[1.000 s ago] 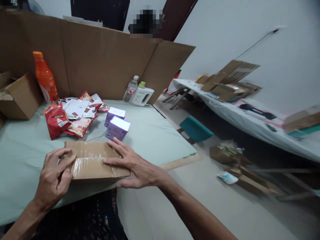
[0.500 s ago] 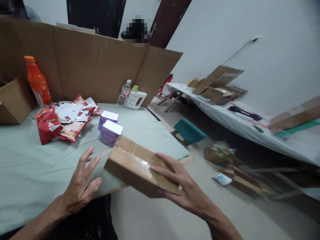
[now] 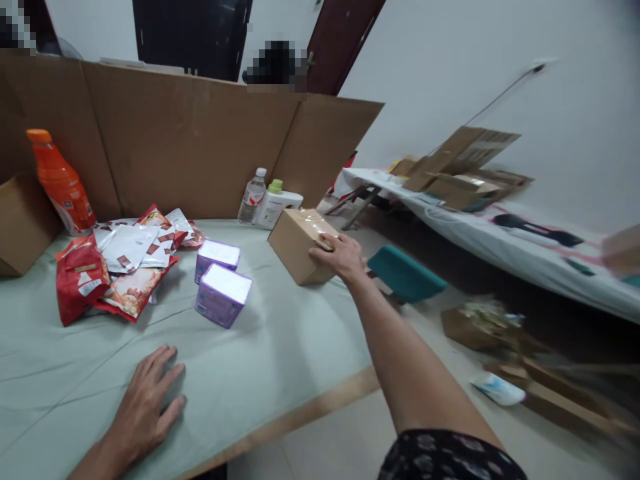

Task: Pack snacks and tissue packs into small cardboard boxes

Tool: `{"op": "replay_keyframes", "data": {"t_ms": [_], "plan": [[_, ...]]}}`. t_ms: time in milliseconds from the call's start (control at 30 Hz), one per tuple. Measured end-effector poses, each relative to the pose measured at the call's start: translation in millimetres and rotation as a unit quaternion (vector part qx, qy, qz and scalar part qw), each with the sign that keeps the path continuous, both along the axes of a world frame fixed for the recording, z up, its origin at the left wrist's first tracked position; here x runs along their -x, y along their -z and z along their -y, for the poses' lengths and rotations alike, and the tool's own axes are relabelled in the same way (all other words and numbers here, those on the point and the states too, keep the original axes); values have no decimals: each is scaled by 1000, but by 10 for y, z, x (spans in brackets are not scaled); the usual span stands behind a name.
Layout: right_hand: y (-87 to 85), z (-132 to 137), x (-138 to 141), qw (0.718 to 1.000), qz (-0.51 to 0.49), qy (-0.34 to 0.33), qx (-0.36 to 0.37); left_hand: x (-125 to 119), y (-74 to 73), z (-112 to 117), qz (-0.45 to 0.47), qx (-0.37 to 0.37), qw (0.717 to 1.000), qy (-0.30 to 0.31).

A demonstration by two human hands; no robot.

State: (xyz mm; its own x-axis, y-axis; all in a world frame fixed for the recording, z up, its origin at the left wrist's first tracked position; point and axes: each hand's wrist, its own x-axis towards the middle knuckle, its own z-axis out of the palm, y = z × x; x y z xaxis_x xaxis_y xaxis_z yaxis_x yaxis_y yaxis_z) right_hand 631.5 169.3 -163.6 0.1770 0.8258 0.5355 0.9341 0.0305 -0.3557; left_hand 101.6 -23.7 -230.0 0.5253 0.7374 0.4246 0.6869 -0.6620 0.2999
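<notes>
My right hand (image 3: 340, 255) reaches far forward and grips a small taped cardboard box (image 3: 296, 248) by its top and right side. The box is at the table's right edge, just in front of a white jug with a green cap (image 3: 276, 205); the underside is hidden. My left hand (image 3: 149, 393) rests on the pale green tabletop (image 3: 240, 373), fingers spread, holding nothing. Beyond it stand two purple-and-white packs, the nearer pack (image 3: 223, 297) and the farther pack (image 3: 216, 256). Red and white snack bags (image 3: 130, 260) lie heaped to their left.
Behind everything rises a tall cardboard panel (image 3: 195, 140). An orange bottle (image 3: 63, 183) and an open cardboard box (image 3: 25, 223) stand at the left; a clear water bottle (image 3: 253, 197) is beside the jug. Right of the table are a teal stool (image 3: 407, 272) and floor boxes (image 3: 560, 400).
My right hand has carried the cardboard box from near the front edge forward to the back right of the table. My left hand has lowered onto the tabletop.
</notes>
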Motion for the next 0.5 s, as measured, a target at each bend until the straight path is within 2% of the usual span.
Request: {"op": "replay_keyframes", "data": {"t_ms": [100,167,233,300,367,433,467,500], "plan": [[9,-308,86,997,-33,62,9,-14,-6,29,-4,13,1000,-4],[-26,-344,144,996,-44,74,5,-29,-30,49,-3,36,999,-5],[-82,-244,241,996,-49,75,-14,-52,-70,84,-2,79,997,-3],[-110,-21,382,995,-54,80,-38,-84,-106,133,0,124,992,0],[-53,297,524,994,-64,71,-61,-122,-118,178,8,150,989,-5],[118,660,626,990,-83,92,-67,-158,-100,206,19,152,988,-18],[238,843,666,991,-88,91,-42,-174,-85,216,26,151,988,-23],[372,1020,705,993,-93,66,18,-187,-71,226,33,149,988,-27]]}}
